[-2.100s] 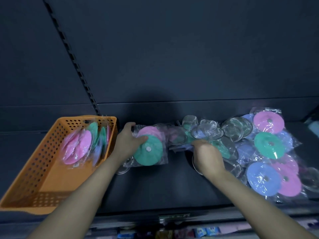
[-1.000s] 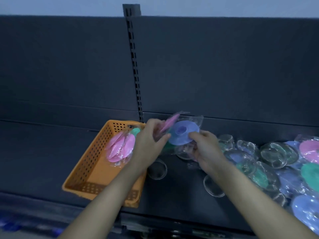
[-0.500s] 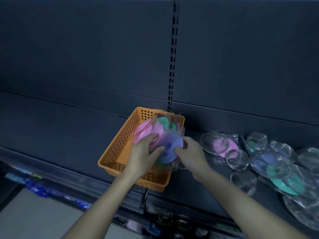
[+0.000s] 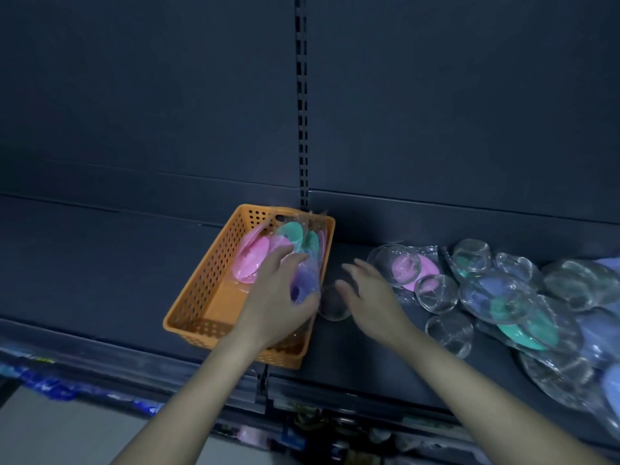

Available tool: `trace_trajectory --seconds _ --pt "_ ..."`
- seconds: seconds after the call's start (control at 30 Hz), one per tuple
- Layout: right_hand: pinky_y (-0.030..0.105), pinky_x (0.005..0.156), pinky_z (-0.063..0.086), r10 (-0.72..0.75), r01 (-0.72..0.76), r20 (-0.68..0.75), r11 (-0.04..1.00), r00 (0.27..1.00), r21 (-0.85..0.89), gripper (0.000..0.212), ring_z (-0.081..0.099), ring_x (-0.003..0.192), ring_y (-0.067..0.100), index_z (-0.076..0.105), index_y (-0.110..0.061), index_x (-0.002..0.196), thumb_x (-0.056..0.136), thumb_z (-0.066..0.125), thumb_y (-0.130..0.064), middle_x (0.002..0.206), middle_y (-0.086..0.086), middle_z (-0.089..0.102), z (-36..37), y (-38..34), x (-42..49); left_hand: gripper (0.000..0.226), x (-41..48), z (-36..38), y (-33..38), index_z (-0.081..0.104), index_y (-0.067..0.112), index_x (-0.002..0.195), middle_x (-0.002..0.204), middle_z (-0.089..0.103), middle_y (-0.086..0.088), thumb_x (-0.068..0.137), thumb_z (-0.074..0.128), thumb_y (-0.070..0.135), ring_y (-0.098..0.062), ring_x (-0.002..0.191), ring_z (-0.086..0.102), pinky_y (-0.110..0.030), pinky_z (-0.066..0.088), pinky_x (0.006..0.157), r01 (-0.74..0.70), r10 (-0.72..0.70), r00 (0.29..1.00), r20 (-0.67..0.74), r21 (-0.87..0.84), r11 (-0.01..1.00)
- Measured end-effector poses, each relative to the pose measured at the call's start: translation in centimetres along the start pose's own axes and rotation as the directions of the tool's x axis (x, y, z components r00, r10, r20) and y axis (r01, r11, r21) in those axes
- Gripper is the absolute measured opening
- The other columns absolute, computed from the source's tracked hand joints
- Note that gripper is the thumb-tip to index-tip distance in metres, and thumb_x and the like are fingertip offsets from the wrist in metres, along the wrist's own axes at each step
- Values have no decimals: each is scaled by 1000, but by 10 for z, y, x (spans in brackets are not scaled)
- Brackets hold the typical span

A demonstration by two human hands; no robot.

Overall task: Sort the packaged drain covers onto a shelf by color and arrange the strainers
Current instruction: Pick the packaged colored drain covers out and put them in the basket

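Item: packaged drain covers, mixed colours, with clear strainers, on a dark shelf point(image 4: 362, 367). Left hand point(image 4: 275, 303): fingers straight and spread, lying on a blue cover point(image 4: 303, 280) that stands on edge inside the orange basket point(image 4: 201, 283); pink covers point(image 4: 251, 260) stand just beyond its fingertips to the left, green covers point(image 4: 292, 231) beyond them toward the back wall. Right hand point(image 4: 367, 297): spread, holding nothing, hovering just right of the basket, above one loose strainer point(image 4: 332, 305) that lies between the two hands. Unsorted stock: all to the right of the right hand, starting with a pink cover point(image 4: 424, 266) partly under a strainer just past its fingertips, then blue and green covers overlapped by more strainers, running off toward the right edge. Basket's long axis: front to back of the shelf, slightly slanted. Judgement: the next pick falls to the right hand, plainly the nearer; the pink cover is the closest candidate, and its row sits on the far side of the left hand.
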State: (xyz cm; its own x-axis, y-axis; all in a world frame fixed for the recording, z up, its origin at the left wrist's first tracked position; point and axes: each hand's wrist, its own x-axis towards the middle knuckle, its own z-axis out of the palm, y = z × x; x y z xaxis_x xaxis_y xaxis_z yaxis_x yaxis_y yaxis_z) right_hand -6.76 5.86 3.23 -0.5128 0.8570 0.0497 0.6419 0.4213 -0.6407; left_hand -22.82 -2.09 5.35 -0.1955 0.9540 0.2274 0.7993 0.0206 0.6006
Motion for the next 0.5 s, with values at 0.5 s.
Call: trace_trajectory --seconds 0.5 --pt "39 83 49 158 -160 -33 937 987 -309 18 49 101 31 52 -14 103 86 50 -18 109 9 46 -73 117 -25 49 85 113 74 46 6 136 142 41 -17 88 57 12 -33 132 35 -32 25 111 -340 296 884 363 63 938"
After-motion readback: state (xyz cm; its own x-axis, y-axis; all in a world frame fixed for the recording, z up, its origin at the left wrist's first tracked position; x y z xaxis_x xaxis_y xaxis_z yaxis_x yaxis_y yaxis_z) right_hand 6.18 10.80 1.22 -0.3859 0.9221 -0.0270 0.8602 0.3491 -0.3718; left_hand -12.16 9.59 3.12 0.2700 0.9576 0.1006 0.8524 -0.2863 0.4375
